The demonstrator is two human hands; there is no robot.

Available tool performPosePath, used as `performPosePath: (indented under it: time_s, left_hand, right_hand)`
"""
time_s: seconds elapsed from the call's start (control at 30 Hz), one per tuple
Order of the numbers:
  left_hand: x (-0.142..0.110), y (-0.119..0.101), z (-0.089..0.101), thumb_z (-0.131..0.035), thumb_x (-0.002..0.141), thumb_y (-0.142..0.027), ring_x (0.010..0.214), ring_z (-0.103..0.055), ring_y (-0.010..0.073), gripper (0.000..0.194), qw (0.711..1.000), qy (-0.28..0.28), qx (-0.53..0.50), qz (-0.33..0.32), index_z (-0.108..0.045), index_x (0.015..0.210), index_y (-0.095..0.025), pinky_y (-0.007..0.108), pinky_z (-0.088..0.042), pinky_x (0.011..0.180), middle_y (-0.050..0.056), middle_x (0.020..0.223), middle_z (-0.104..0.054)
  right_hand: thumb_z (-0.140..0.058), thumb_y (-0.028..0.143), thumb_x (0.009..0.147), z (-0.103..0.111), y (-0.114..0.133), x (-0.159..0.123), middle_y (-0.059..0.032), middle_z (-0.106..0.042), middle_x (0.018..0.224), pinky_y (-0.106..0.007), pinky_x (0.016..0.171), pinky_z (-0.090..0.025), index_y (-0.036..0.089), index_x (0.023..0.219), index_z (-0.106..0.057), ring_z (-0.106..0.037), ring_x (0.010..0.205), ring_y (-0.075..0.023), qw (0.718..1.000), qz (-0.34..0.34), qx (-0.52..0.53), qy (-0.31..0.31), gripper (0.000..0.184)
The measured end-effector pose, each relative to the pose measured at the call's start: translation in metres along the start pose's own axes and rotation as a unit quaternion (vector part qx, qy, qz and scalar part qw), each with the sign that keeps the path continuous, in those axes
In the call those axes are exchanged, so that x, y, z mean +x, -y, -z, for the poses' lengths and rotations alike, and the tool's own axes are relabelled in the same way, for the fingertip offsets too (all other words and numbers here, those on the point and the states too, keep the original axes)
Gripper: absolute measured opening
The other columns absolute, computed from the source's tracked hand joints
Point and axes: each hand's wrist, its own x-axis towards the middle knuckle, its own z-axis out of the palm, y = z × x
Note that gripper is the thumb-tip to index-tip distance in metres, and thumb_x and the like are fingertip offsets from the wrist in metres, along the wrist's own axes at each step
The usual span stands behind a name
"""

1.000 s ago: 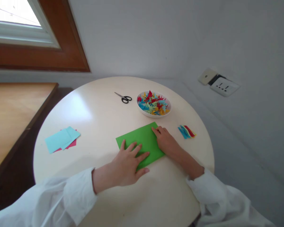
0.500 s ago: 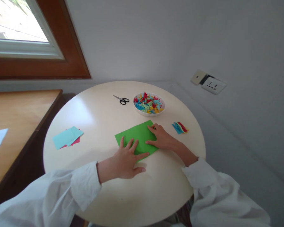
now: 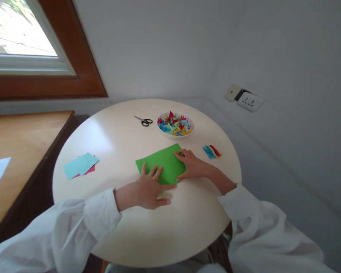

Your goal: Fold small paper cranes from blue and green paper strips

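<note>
A sheet of green paper (image 3: 167,161) lies on the round white table in front of me. My left hand (image 3: 149,189) rests on its lower left part, fingers spread wide and flat, with the thumb off the sheet on the tabletop. At the right side my right hand (image 3: 190,166) has hold of the sheet. Its thumb is at the lower edge and the index finger near the upper right, the other fingers curled. The palm hides the paper's right edge.
Scissors (image 3: 144,121) and a white bowl (image 3: 174,136) of small colourful folded-paper pieces stand at the back. Coloured strips (image 3: 212,151) lie right of my right hand. Light-blue sheets (image 3: 79,165) over red ones lie at the left. A wall with a socket (image 3: 250,101) borders the table.
The view has shifted slightly. My right thumb has slid down toward the paper's lower edge, where a corner showed before. My left hand stays spread on the sheet.
</note>
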Motion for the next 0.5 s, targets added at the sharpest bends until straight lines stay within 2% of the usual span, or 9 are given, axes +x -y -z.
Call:
performPosePath:
  time_s: [0.13, 0.3, 0.4, 0.5]
  left_hand:
    - [-0.002, 0.002, 0.007, -0.035, 0.088, -0.053, 0.137, -0.012, 0.0405, 0.047, 0.999, 0.044, -0.013, -0.008, -0.038, 0.134, -0.04, 0.076, -0.011, 0.09, 0.02, 0.142, -0.035]
    - [-0.005, 0.009, 0.01, -0.032, 0.09, -0.052, 0.138, -0.004, 0.0381, 0.045, 0.995, 0.081, -0.053, -0.019, -0.037, 0.134, -0.041, 0.076, -0.008, 0.091, 0.018, 0.146, -0.028]
    - [-0.005, 0.011, 0.011, -0.031, 0.089, -0.055, 0.138, 0.002, 0.0372, 0.048, 0.993, 0.096, -0.069, -0.021, -0.035, 0.135, -0.041, 0.076, -0.004, 0.091, 0.018, 0.149, -0.02]
    - [-0.004, 0.013, 0.012, -0.031, 0.087, -0.061, 0.137, 0.004, 0.0387, 0.054, 0.99, 0.111, -0.084, -0.024, -0.034, 0.136, -0.038, 0.076, -0.003, 0.091, 0.017, 0.151, -0.014]
  right_hand:
    - [-0.075, 0.056, 0.051, -0.001, -0.005, 0.001, -0.0213, -0.039, 0.131, -0.048, 0.098, -0.032, 0.009, 0.139, -0.029, -0.033, 0.123, -0.035, 1.0, 0.024, 0.003, -0.002, 0.11]
    - [-0.078, 0.056, 0.047, -0.002, -0.009, 0.002, -0.0217, -0.038, 0.133, -0.049, 0.098, -0.032, 0.012, 0.14, -0.029, -0.032, 0.125, -0.036, 0.999, 0.033, 0.015, 0.003, 0.113]
    - [-0.079, 0.055, 0.044, -0.001, -0.013, 0.004, -0.0228, -0.036, 0.136, -0.048, 0.1, -0.031, 0.01, 0.14, -0.029, -0.03, 0.127, -0.037, 0.999, 0.042, 0.015, 0.015, 0.117]
    - [-0.077, 0.057, 0.047, 0.001, -0.019, 0.006, -0.0208, -0.032, 0.14, -0.048, 0.102, -0.03, 0.014, 0.141, -0.028, -0.026, 0.131, -0.0361, 0.998, 0.046, 0.025, 0.026, 0.115]
